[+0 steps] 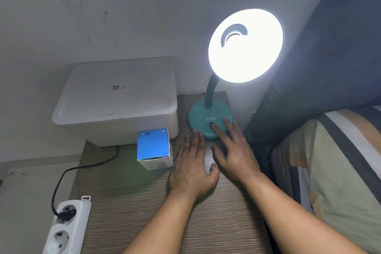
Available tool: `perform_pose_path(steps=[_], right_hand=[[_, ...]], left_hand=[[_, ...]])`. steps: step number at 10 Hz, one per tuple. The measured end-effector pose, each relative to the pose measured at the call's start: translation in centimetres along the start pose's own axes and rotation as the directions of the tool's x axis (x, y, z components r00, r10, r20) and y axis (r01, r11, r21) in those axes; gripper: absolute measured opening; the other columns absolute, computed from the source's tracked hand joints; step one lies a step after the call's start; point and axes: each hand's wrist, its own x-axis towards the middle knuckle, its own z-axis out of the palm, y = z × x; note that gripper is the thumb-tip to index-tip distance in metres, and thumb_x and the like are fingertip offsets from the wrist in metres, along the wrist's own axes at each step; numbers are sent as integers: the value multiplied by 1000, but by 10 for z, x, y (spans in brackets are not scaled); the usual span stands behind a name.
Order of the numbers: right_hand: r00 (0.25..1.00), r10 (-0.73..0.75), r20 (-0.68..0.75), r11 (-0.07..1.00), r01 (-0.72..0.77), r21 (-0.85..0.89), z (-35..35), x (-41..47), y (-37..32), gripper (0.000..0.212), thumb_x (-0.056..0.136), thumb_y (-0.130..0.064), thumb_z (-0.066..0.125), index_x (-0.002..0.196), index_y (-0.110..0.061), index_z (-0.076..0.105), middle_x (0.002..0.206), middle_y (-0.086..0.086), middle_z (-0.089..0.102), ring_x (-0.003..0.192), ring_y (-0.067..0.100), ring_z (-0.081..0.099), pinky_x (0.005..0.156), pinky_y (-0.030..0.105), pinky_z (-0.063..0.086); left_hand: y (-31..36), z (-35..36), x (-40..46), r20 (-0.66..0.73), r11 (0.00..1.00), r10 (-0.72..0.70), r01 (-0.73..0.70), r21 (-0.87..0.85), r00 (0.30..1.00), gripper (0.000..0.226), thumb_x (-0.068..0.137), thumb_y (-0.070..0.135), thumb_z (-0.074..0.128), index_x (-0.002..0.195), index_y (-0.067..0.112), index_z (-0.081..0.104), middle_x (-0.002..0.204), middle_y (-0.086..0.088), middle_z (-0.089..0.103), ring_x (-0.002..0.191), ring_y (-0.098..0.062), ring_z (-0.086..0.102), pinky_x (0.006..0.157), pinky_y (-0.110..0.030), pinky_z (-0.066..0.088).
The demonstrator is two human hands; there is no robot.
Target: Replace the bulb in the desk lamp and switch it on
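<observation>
A teal desk lamp stands at the back of the wooden bedside table. Its shade faces me and glows bright white, so the bulb inside is washed out. The round base carries the letters ATN and a black switch. My right hand rests on the base with its index fingertip on the switch. My left hand lies flat on the table just left of the base, fingertips touching its rim. A blue and white bulb box stands to the left of my hands.
A white lidded storage box fills the back left of the table. A white power strip at the front left holds a black plug, and its cable runs back under the box. A striped pillow lies to the right.
</observation>
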Motion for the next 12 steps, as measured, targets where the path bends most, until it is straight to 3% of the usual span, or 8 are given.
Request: perform_pose_path(steps=[2,6,7,8,9,10,11,12], right_hand=[[1000,7,30,1000,-6,-29,-2,1,-3,66,93,-37,52,153,-41,23,164,-3,9,152,19,2,121,41,18],[993,47,105,993,-34,-115,-9,6,-10,72,87,-36,47,153,-38,19,163,1,9,150,24,3,121,44,16],[999,8,46,988,-1,-155,-11,11,-10,70,81,-42,47,149,-34,31,158,8,23,142,33,22,112,50,33],[999,-2,39,984,9,-176,-13,14,-10,71,79,-44,47,147,-31,35,153,11,30,135,37,31,107,51,39],[997,-20,79,990,31,-138,-14,10,-5,72,82,-39,49,152,-32,30,158,12,24,140,38,26,114,50,32],[981,13,193,994,8,-107,-17,5,-7,81,88,-35,54,155,-39,9,165,5,-1,150,32,6,120,46,20],[971,37,236,996,-16,-92,-20,-5,-12,79,94,-40,48,154,-42,-3,164,2,-16,151,26,-9,122,46,12],[958,81,275,995,-63,-74,-30,-28,-24,75,98,-43,42,155,-36,-5,165,2,-11,151,21,-11,123,46,8]], left_hand=[[0,1,-2,-14,999,9,-10,-50,1000,84,96,49,42,163,20,-1,170,2,-14,143,-1,-28,105,-14,-30],[-5,8,-2,-54,998,9,-12,-58,999,83,97,56,34,163,21,1,170,3,-11,148,-4,-23,115,-20,-23],[-12,17,1,-18,1000,30,-30,-2,999,89,93,58,37,163,16,-1,170,-3,-11,155,-15,-14,126,-30,-8],[-15,21,2,1,998,47,-47,50,999,94,92,58,39,162,13,-4,168,-5,-14,155,-19,-14,119,-25,-20],[-14,18,2,5,995,49,-50,88,999,93,92,59,37,162,11,-2,169,-7,-12,155,-20,-12,113,-23,-29],[-15,12,4,67,999,38,-40,35,997,94,93,58,40,162,13,-7,168,-5,-17,153,-17,-18,117,-26,-21],[-13,3,1,155,1000,1,3,-25,988,91,96,53,44,162,15,-6,169,-4,-14,156,-25,-12,126,-36,-4],[-8,-6,-19,201,999,28,-20,-43,979,77,102,46,39,162,16,2,171,-5,-4,157,-26,-6,128,-39,4]])
